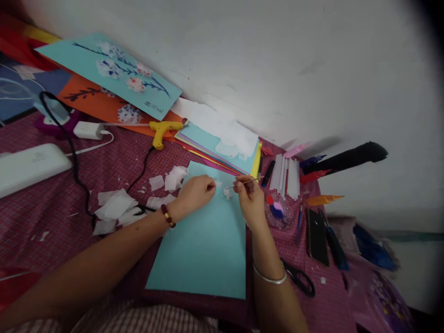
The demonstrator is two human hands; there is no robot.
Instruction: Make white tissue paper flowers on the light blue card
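A light blue sheet of paper (204, 249) lies under both hands. My left hand (196, 196) is closed in a pinch above its upper part, with a small piece of white tissue paper (218, 184) at the fingertips. My right hand (251, 203) grips a thin wooden stick (250, 181), whose left end points at a small crumpled white tissue tuft (227, 193) on the sheet. Whether the stick touches the tuft, I cannot tell. Loose white tissue squares (118, 206) lie left of the sheet, partly behind my left forearm.
Behind are a yellow glue gun (160, 132), stacked coloured paper (204, 138) and a blossom picture (114, 74). To the right lie glue sticks (285, 175), a paint palette (277, 210), a phone (317, 236) and scissors (301, 280). A power bank (34, 166) and cables sit left.
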